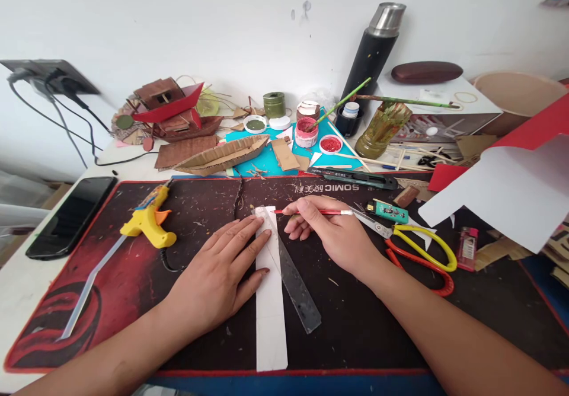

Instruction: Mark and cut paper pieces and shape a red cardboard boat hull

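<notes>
A long white strip of card (272, 325) lies upright in view on the dark mat. Across its far end a clear ruler (300, 289) rests at a slant, its near end out over the mat. My left hand (222, 265) lies flat with fingers stretched over the strip and the ruler's far part. In my right hand (331, 227) a red pencil (293, 211) is pinched, its tip at the strip's far right corner. Scissors with yellow and red handles (427, 254) lie just right of my right hand.
A yellow glue gun (151, 221) and a phone (71, 218) lie at left. Behind stand a cardboard boat hull (222, 156), open paint pots (306, 132), a jar (377, 135) and a black thermos (371, 52). A green lighter (389, 211) and folded white card (502, 188) are at right.
</notes>
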### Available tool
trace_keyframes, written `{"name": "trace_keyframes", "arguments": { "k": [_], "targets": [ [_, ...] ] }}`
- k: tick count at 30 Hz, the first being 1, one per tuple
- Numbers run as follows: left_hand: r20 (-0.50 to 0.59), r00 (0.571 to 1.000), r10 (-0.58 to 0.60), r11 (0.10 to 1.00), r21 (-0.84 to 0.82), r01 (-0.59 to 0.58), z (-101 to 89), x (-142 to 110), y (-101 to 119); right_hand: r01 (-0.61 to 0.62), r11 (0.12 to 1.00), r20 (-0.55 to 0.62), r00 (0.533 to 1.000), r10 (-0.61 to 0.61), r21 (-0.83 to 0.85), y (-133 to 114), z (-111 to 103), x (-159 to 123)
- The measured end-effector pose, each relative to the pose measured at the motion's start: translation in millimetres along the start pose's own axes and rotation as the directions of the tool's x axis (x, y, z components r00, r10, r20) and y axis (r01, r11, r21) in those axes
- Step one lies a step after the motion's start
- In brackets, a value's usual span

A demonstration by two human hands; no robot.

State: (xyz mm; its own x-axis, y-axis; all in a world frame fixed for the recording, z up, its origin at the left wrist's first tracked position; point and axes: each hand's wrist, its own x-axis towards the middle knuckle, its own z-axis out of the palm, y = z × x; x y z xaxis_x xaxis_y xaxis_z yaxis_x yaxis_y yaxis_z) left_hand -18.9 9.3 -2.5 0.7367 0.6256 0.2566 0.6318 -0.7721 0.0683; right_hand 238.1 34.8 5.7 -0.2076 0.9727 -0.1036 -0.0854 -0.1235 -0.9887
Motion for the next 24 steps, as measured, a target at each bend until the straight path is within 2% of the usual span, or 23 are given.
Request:
{"name": "trace_keyframes", "arguments": {
  "k": [5,17,24],
  "targets": [
    [-0.011,1.000,-0.008,1.000,-0.027,0.007,-0.2,0.1,0.2,0.002,1.000,0.029,1.000,-0.002,-0.012,-0.5,-0.1,-0.2],
    [-0.003,1.000,-0.008,1.000,-0.020,0.008,0.5,-0.1,0.4,-0.008,1.000,0.005,1.000,0.008,-0.002,0.1,0.3,0.4],
    [0.006,1.000,0.004,1.000,0.006,-0.004,2.1,0.0,1.0,0.034,0.999,-0.004,0.999,-0.034,-0.040,4.8,5.3,3.4]
  ]
}}
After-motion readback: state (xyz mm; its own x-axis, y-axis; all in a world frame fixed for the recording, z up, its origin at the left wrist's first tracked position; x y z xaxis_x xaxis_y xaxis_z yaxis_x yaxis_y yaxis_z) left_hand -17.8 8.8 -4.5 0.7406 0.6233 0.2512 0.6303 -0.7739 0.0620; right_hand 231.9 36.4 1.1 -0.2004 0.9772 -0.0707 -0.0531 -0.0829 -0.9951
